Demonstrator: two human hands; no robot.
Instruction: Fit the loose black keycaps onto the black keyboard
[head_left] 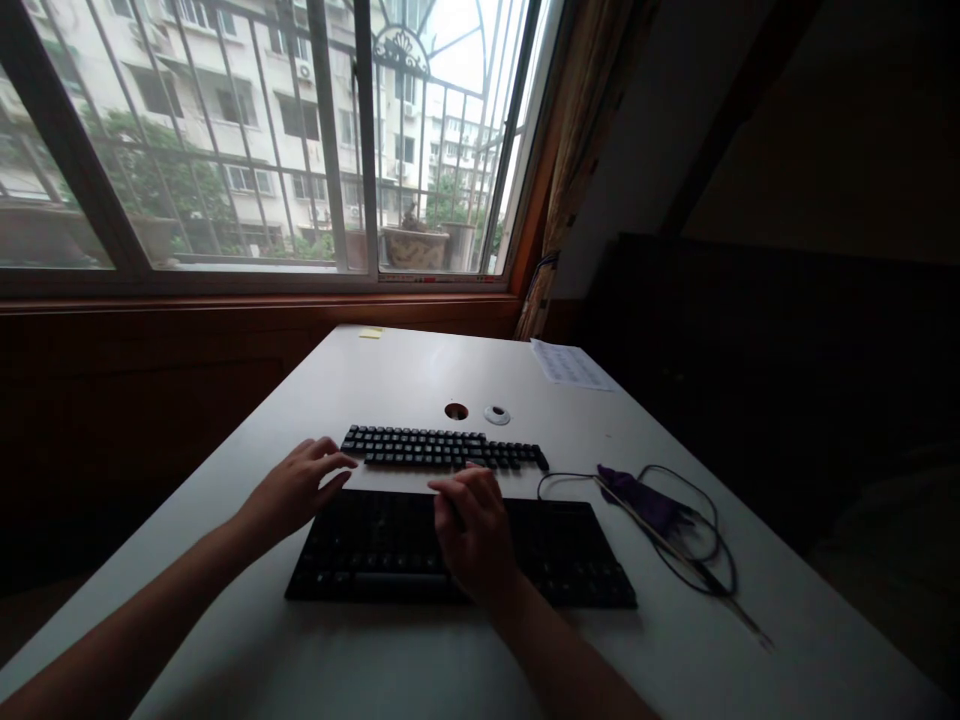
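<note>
A black keyboard (390, 580) lies on the white table, its upper part dark and seemingly without keycaps, while caps show along its lower rows. Just behind it, loose black keycaps (412, 440) stand in several rows. My left hand (311, 475) is at the left end of those rows, thumb and fingers apart, holding nothing visible. Over the middle of the keyboard is my right hand (472, 520), its fingers curled together close to the front row of keycaps. Whatever may be between those fingers is hidden.
Right of the keyboard lie a dark cable (712, 500), a purple cloth (649, 500) and a thin stick (690, 560). Beyond the keycaps are a cable hole (456, 411) and its round cover (497, 414). Printed paper (574, 366) and a yellow note (370, 333) lie farther back.
</note>
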